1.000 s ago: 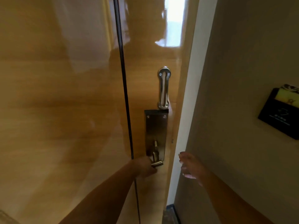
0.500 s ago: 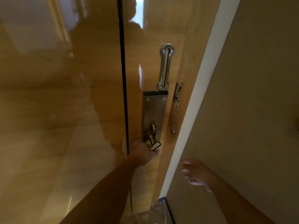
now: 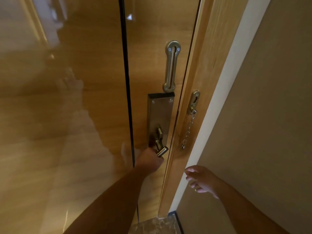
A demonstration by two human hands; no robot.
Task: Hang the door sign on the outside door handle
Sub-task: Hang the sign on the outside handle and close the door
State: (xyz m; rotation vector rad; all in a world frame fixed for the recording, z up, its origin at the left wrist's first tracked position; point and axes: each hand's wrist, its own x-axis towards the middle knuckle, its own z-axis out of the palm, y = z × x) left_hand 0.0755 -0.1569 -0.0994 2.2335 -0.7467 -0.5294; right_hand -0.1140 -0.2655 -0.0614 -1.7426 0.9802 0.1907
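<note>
A glossy wooden door (image 3: 157, 31) fills the middle of the view, seen from inside the room. A metal lock plate (image 3: 160, 114) on it carries a brass lever handle (image 3: 161, 151). My left hand (image 3: 148, 160) is closed around that inside handle. My right hand (image 3: 201, 180) hovers near the door frame (image 3: 200, 68) with its fingers apart and nothing in it. No door sign is in view, and the outside handle is hidden behind the door.
A slotted chain-guard track (image 3: 171, 66) sits above the lock plate. A security chain (image 3: 189, 129) hangs loose from its bracket on the frame. A beige wall (image 3: 261, 115) stands at the right, a glossy wood panel (image 3: 59, 115) at the left.
The view has shifted downward and closer to the door, bringing the chain and frame into sight. My left hand stays on the handle. My right hand has dropped slightly and stays empty.
</note>
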